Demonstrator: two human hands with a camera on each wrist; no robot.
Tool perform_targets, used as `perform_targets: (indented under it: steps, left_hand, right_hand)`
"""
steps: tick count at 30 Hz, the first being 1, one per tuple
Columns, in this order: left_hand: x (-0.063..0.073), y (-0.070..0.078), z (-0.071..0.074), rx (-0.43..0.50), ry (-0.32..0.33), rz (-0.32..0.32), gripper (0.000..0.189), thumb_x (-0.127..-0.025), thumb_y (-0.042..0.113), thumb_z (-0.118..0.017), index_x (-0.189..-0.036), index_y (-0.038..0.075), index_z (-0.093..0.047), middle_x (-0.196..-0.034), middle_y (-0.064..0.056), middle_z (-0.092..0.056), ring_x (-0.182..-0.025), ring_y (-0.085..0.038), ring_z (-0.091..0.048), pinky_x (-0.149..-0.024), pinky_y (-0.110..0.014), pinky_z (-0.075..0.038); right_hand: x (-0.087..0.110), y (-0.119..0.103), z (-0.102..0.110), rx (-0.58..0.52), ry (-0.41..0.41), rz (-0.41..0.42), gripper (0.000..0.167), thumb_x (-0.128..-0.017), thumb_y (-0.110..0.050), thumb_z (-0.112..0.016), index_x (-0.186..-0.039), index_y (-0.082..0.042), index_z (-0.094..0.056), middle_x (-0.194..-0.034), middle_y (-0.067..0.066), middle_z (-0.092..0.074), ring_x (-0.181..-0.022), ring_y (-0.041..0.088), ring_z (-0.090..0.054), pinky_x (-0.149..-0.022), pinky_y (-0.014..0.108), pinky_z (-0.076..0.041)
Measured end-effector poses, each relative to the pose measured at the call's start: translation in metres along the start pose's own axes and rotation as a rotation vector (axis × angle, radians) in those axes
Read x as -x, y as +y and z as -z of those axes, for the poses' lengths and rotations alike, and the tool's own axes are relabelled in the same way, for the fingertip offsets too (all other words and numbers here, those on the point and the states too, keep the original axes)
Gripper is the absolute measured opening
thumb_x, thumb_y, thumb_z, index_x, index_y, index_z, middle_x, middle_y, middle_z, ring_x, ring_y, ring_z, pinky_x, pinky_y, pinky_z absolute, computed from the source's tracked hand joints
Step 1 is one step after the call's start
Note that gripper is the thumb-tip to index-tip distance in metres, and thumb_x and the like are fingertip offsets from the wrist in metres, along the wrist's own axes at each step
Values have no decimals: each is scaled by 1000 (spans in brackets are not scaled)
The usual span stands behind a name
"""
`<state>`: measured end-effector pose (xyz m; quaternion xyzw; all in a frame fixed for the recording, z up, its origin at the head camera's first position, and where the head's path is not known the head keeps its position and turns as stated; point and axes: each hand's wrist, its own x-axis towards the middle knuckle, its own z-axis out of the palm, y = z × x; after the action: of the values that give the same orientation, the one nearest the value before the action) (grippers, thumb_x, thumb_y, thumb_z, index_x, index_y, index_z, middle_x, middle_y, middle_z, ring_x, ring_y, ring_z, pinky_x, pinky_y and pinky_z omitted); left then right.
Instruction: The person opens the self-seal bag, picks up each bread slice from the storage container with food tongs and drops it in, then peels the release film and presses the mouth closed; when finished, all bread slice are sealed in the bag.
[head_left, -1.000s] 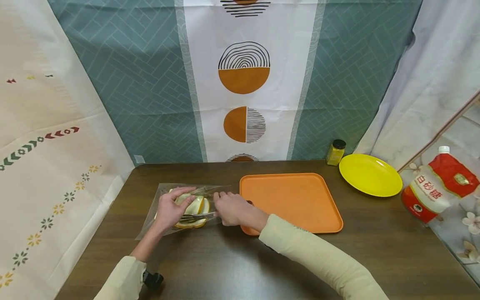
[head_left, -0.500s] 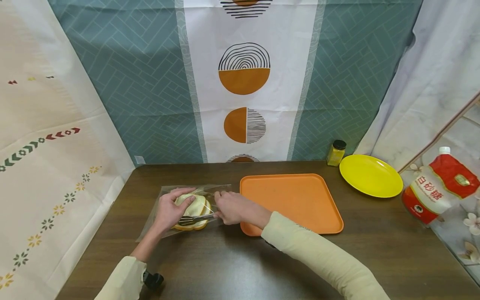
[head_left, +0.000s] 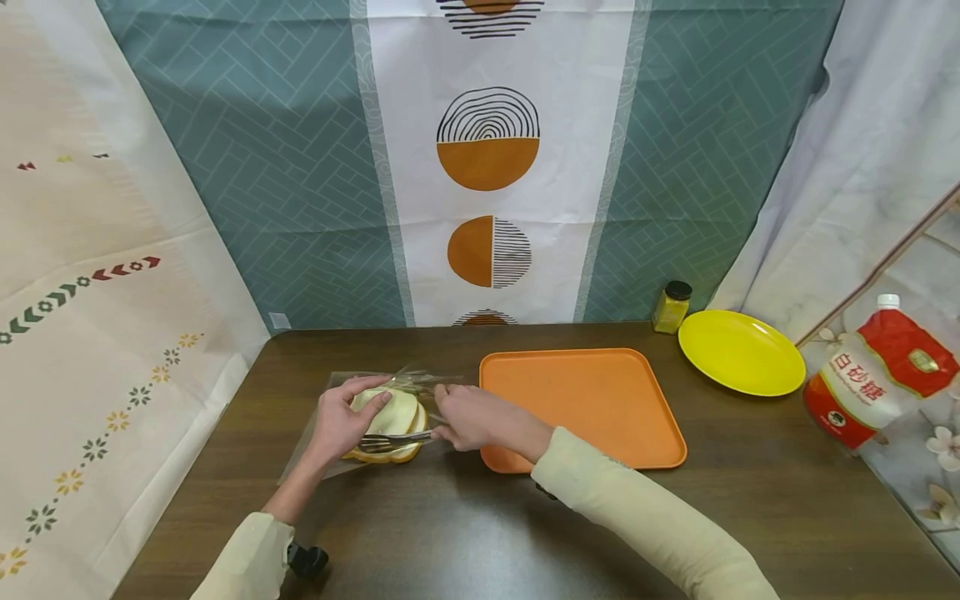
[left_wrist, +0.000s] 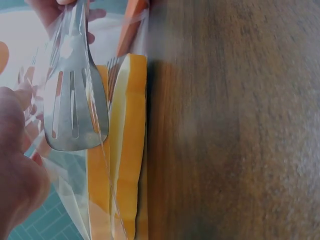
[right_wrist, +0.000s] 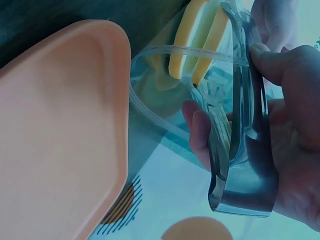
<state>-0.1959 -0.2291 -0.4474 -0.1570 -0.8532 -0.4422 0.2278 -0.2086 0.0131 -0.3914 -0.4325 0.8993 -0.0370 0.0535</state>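
Bread slices (head_left: 392, 410) with yellow-orange crusts lie in a clear plastic bag (head_left: 317, 470) on the left of the table. My left hand (head_left: 339, 425) holds the bag from the left, thumb and fingers at its side. With my right hand (head_left: 471, 418) at the bag's mouth, I grip metal food tongs (right_wrist: 245, 192), their bent end near my palm. One tong arm ends in a slotted spatula head (left_wrist: 75, 110), the other in fork tines (left_wrist: 113, 75). The tong heads reach into the bag around a bread slice; much of the fork is hidden behind bread.
An orange tray (head_left: 581, 408) lies just right of my right hand, partly under that forearm. Farther right are a yellow plate (head_left: 742, 353), a yellow jar with a black lid (head_left: 671, 308) and a red-and-white sugar pouch (head_left: 870, 375). Curtains hang behind the table.
My right hand has shifted slightly right with the tongs, and the bread has slid a little right with them. The bag's mouth has crumpled at the back. My left hand stays put.
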Motion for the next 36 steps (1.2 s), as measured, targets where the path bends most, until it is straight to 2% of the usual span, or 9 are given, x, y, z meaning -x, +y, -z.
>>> perform_targets:
  steps: [4,11,16,21,25,28,30,34,36]
  left_hand:
    - [0,-1,-1,-5,-2,-2,25,-85,3,-79,-110,5,-77,-109,-9,-73,-108,-28,-65,-93,-41,-48]
    - [1,0,-3,3,-2,-18,26,-83,2,-80,-108,6,-78,-107,-7,-74,-108,-28,-66,-94,-19,-41]
    - [-1,0,-5,-1,6,-60,26,-82,-1,-81,-107,5,-78,-105,-7,-75,-106,-30,-67,-98,-22,-41]
    - [0,1,-6,4,3,-58,26,-81,-1,-81,-107,5,-78,-106,-8,-75,-106,-29,-67,-96,-18,-41]
    - [1,3,-6,3,-13,-44,26,-82,2,-81,-108,5,-78,-107,-8,-74,-108,-28,-66,-91,-15,-40]
    - [2,3,-6,-2,-21,-41,26,-83,3,-81,-109,5,-77,-108,-7,-74,-109,-28,-65,-90,-18,-42]
    - [2,3,-6,-5,-24,-37,26,-83,3,-81,-109,5,-77,-108,-6,-74,-108,-28,-66,-90,-22,-44]
    - [2,4,-6,-13,-21,-35,26,-83,3,-81,-108,6,-78,-107,-6,-74,-111,-32,-64,-93,-39,-47]
    - [2,4,-5,-10,-19,-36,25,-82,3,-81,-107,5,-78,-106,-7,-75,-112,-35,-63,-95,-48,-46]
  right_hand:
    - [2,2,0,-5,-5,-11,56,-98,-41,-65,-127,4,-52,-106,14,-64,-85,21,-67,-78,32,-55]
    - [3,6,3,-64,-66,-7,64,-95,-40,-69,-135,5,-49,-100,10,-63,-80,15,-63,-73,27,-53]
    - [4,8,8,-83,-110,-23,74,-91,-43,-74,-140,7,-49,-113,14,-65,-92,17,-64,-80,28,-53]
    - [7,12,13,-147,-151,-33,78,-85,-40,-81,-140,7,-50,-111,13,-67,-92,19,-66,-78,28,-53]
    - [11,16,17,-208,-162,-33,77,-85,-35,-82,-141,6,-51,-135,17,-59,-94,17,-67,-86,29,-52]
    - [15,21,20,-255,-166,-29,75,-84,-32,-83,-141,6,-51,-136,18,-59,-83,14,-67,-85,29,-53]
    - [18,24,23,-293,-176,-34,76,-84,-30,-84,-141,8,-50,-126,19,-64,-72,14,-65,-79,29,-53]
    - [27,30,27,-340,-185,-55,77,-84,-26,-84,-143,7,-48,-123,18,-65,-77,12,-66,-70,26,-52]
    - [32,33,29,-340,-187,-56,72,-85,-23,-83,-141,7,-50,-126,18,-64,-79,12,-66,-67,25,-51]
